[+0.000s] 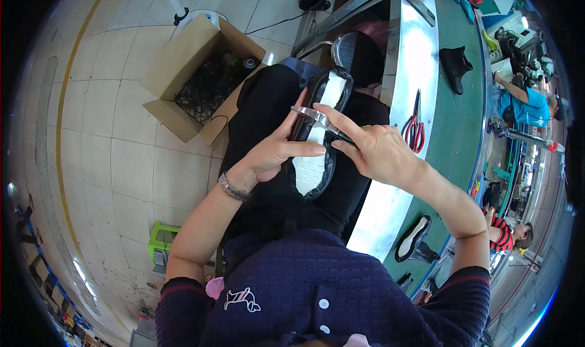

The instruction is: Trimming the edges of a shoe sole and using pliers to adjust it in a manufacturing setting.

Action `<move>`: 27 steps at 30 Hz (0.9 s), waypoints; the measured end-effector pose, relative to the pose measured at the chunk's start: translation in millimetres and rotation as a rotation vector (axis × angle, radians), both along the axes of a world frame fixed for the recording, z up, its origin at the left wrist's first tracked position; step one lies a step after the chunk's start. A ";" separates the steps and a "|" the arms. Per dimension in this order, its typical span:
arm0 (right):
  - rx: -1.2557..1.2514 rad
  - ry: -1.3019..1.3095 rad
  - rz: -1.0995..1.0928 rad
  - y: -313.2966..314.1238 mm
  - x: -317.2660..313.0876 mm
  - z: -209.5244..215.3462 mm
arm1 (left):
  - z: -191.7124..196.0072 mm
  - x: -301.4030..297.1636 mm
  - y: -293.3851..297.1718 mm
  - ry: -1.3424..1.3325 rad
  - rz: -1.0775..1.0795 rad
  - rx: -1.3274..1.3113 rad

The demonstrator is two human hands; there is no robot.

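Head view — steeply down, close

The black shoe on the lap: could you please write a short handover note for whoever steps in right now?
Left hand: grips the side of the black shoe, which lies sole-up on the lap with its white insole board facing the camera.
Right hand: presses a metal tool across the middle of the shoe bottom; the index finger lies along it.
Nearby: red-handled scissors on the green conveyor belt, another black shoe farther up it, a sole-up shoe nearer; an open cardboard box on the floor to the left.
Done: the upper looks folded over the board's edge all round.
Left: cannot tell how far the tool work has got.
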State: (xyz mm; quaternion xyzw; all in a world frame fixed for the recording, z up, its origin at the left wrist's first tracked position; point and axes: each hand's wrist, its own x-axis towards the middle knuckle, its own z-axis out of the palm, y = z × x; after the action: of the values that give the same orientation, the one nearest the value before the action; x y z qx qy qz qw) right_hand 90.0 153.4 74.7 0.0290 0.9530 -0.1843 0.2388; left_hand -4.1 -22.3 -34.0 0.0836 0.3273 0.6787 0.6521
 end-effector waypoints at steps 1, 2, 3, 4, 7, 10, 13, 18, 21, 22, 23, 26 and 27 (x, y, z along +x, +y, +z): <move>0.001 0.001 0.006 0.3 -4.8 8.6 | -5.4 6.3 -3.4 0.042 0.052 0.018; 0.096 -0.126 0.032 -3.5 -9.2 25.0 | -11.1 13.5 -8.2 0.079 0.098 0.031; 0.191 -0.253 0.058 -6.8 -9.7 34.1 | -18.1 18.4 -11.7 0.075 0.099 0.027; 0.193 -0.252 0.059 -4.8 -2.8 36.3 | -24.9 21.7 -12.3 -0.080 0.157 0.088; 0.152 -0.113 0.193 -5.0 22.2 44.5 | -28.0 34.3 -15.8 -0.300 0.183 0.156; 0.334 0.147 0.387 -25.1 33.2 36.3 | -19.2 50.7 -11.1 -0.362 0.270 0.140; 0.471 0.221 0.432 -36.3 39.2 24.6 | -14.1 53.9 -9.1 -0.284 0.324 0.134; 0.240 0.172 0.327 -11.0 43.7 6.8 | -19.9 52.8 -10.9 -0.276 0.314 0.189; 0.194 0.218 0.292 -6.1 49.2 -2.3 | -7.5 55.1 -7.3 -0.233 0.366 0.125; 0.196 0.245 0.311 -3.9 49.2 -2.8 | -7.1 57.6 -5.2 -0.233 0.371 0.130; 0.198 0.271 0.331 -3.7 48.0 -1.2 | -7.6 60.5 -2.9 -0.192 0.403 0.087; 0.107 -0.043 0.266 -6.7 30.4 31.6 | -10.1 62.5 -2.2 -0.107 0.450 0.011; 0.108 -0.039 0.278 -10.3 22.3 45.0 | -10.7 61.1 -3.2 -0.069 0.452 -0.022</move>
State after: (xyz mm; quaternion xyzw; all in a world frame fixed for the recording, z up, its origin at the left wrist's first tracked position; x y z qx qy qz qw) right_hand 112.3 143.0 119.6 -0.0867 0.9515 -0.0972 0.2786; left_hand 57.0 -25.5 -44.7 -0.0222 0.3225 0.8063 0.4953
